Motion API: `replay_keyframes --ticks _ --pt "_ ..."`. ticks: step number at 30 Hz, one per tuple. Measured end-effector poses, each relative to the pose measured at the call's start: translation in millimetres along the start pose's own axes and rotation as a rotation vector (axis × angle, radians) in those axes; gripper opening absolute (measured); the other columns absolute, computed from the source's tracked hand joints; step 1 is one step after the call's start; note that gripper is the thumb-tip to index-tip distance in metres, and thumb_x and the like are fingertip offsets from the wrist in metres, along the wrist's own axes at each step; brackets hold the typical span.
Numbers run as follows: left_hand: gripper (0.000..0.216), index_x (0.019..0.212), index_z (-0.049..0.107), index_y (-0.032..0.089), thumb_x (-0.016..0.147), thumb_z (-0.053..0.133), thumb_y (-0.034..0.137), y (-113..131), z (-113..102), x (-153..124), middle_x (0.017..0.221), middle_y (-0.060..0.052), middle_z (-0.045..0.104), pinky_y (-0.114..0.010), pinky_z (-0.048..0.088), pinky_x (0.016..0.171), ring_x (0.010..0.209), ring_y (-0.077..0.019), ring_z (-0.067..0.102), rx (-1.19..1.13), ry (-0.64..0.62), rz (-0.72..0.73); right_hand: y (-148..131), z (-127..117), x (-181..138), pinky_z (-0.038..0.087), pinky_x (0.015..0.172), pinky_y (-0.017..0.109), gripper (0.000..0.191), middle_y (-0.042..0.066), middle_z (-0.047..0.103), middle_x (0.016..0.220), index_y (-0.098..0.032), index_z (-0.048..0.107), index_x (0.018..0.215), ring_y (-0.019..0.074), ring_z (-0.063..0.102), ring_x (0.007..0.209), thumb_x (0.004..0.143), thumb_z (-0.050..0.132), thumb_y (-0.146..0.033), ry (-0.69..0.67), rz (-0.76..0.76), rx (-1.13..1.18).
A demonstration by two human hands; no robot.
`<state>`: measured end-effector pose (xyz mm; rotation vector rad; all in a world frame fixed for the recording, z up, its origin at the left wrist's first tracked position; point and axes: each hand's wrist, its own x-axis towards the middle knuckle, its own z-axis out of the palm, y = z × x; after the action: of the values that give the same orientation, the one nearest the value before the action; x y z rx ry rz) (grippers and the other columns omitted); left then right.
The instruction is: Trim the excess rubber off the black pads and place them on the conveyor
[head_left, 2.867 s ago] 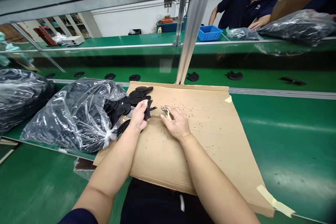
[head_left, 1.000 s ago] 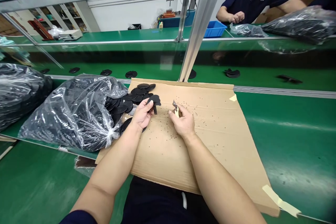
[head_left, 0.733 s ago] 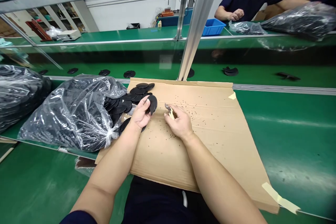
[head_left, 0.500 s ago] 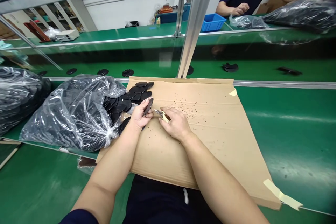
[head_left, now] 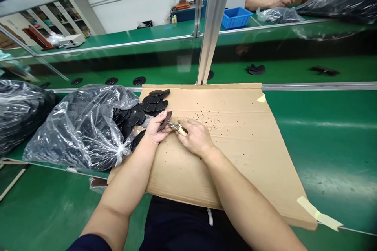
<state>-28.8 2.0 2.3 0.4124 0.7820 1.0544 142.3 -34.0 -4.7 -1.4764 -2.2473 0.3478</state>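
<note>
My left hand (head_left: pixel 154 131) is closed on a black round flat part (head_left: pixel 165 119), held on edge over the cardboard sheet (head_left: pixel 235 141). My right hand (head_left: pixel 194 137) grips a small pair of cutters (head_left: pixel 176 127) with yellowish handles. The metal tips of the cutters touch the lower edge of the held part. A heap of the same black parts (head_left: pixel 149 106) spills onto the cardboard from a clear plastic bag (head_left: pixel 85 125) just left of my left hand. Small black trimmings (head_left: pixel 212 115) are scattered on the cardboard beyond my right hand.
A second plastic bag (head_left: pixel 20 110) lies at far left. Single black parts (head_left: pixel 255 70) ride the green conveyor belt (head_left: pixel 294 72) behind the cardboard. A slanted metal post (head_left: pixel 210 27) rises at the cardboard's far edge. Another person's hands (head_left: pixel 281 0) work beside a blue bin (head_left: pixel 237 16).
My left hand turned the black part from flat-facing to edge-on and lowered it. My right hand brought the cutters left until their tips met the part. The view tilted down slightly.
</note>
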Motion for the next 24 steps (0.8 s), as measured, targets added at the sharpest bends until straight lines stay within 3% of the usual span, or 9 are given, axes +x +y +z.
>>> replay_keyframes --ticks 15,24 --pt "0.009 0.089 0.058 0.014 0.082 0.062 0.018 -2.9 2.8 0.3 0.058 0.005 0.047 -0.013 0.021 0.033 0.035 -0.0031 0.035 -0.012 0.068 0.019 -9.6 -7.2 2.1 0.044 0.081 0.033 0.03 0.011 0.065 0.094 -0.021 0.064 0.11 0.0255 0.06 0.089 0.081 0.055 -0.023 -0.051 0.011 -0.091" --pt "0.005 0.088 0.058 0.013 0.087 0.054 0.017 -3.1 4.4 -1.0 0.058 0.004 0.045 -0.014 0.021 0.033 0.036 -0.0032 0.034 -0.03 0.09 0.014 -11.3 -4.3 1.2 0.045 0.07 0.033 0.023 0.009 0.067 0.092 -0.024 0.066 0.099 0.0258 0.062 0.085 0.08 0.054 -0.022 -0.047 0.071 -0.063"
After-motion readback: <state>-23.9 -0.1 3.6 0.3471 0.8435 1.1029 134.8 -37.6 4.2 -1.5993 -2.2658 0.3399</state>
